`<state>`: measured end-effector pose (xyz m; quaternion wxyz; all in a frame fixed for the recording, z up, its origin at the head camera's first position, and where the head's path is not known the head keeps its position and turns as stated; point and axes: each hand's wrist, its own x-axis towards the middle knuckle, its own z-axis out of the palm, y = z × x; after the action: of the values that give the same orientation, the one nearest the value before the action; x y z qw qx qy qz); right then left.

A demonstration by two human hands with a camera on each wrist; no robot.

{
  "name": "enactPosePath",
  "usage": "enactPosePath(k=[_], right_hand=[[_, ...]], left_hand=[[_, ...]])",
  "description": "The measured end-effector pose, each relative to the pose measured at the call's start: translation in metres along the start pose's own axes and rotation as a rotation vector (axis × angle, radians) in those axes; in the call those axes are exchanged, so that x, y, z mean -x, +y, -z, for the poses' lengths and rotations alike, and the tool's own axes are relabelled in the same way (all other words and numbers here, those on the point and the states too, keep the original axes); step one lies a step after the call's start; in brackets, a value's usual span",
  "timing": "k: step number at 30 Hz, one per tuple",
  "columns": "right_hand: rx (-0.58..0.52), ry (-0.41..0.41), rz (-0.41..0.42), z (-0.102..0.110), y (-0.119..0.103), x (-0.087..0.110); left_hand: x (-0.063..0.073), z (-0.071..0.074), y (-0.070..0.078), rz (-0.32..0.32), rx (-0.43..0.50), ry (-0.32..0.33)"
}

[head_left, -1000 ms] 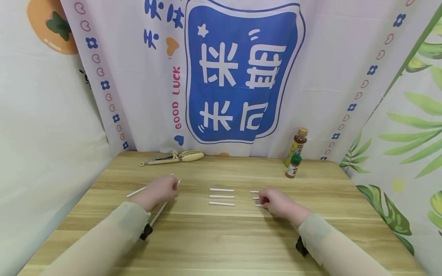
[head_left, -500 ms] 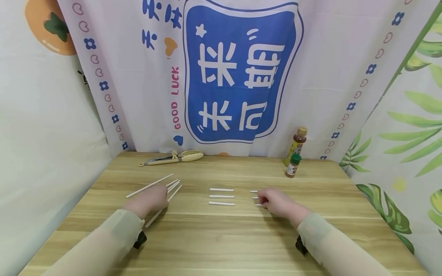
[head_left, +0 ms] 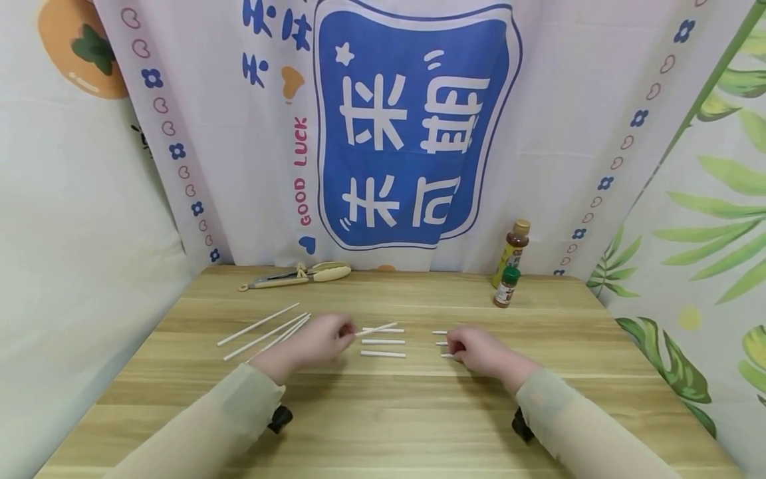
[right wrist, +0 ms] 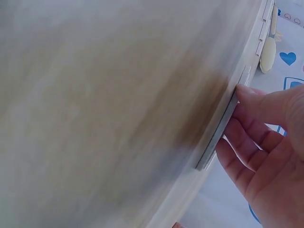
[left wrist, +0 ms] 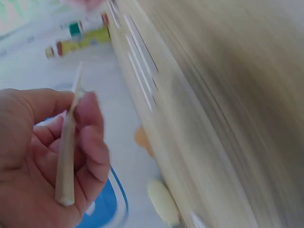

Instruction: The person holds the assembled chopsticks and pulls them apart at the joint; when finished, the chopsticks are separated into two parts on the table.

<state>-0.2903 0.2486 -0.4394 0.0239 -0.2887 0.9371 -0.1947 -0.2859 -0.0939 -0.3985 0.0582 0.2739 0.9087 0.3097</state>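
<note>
My left hand [head_left: 323, 339] pinches a slender white chopstick [left wrist: 66, 161] between thumb and fingers. Its thicker end lies toward the palm, and the narrow end points away. In the head view, this chopstick overlaps the top of three short white sticks [head_left: 383, 342] laid parallel. My right hand [head_left: 479, 349] stays low on the table farther right. There its thumb and fingertips hold a white stick [right wrist: 218, 130], which looks grey in the right wrist view. Three narrow tips [head_left: 439, 332] poke out left of that hand; their other ends are hidden behind it.
Several long white sticks [head_left: 257, 324] lie slanted at the left of the wooden table [head_left: 383, 426]. Cream-handled tongs [head_left: 299, 275] rest along the back edge. A green-capped jar [head_left: 505, 289] and a gold-capped bottle [head_left: 514, 247] stand at the back right, before a printed curtain [head_left: 568, 100].
My left hand was over the slanted sticks, took the lowest one up, and has moved right with it to the short sticks. The right hand has stayed in place.
</note>
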Motion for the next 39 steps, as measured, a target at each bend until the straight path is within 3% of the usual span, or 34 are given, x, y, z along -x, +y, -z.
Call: enactPosePath(k=[4,8,13,20,28,32,39], right_hand=[[-0.037,-0.005,-0.019,0.001,0.0,0.0],[-0.134,0.02,-0.045,0.009,-0.004,-0.001],[-0.254,0.114,-0.025,0.021,-0.026,-0.004],[-0.383,-0.002,0.087,0.022,-0.057,-0.002],[-0.341,0.044,0.15,0.019,-0.064,0.002],[-0.292,0.09,0.204,0.015,-0.063,0.005],[-0.292,0.124,0.228,0.019,-0.069,0.011]], left_hand=[[-0.009,-0.015,0.019,-0.113,0.03,-0.055],[-0.018,-0.029,0.035,-0.167,-0.028,-0.086],[-0.026,-0.042,0.047,-0.223,-0.076,-0.108],[-0.031,-0.051,0.057,-0.245,-0.023,-0.093],[-0.034,-0.053,0.06,-0.272,0.016,-0.068],[-0.033,-0.053,0.061,-0.306,-0.029,-0.068],[-0.026,-0.048,0.067,-0.394,-0.089,-0.026]])
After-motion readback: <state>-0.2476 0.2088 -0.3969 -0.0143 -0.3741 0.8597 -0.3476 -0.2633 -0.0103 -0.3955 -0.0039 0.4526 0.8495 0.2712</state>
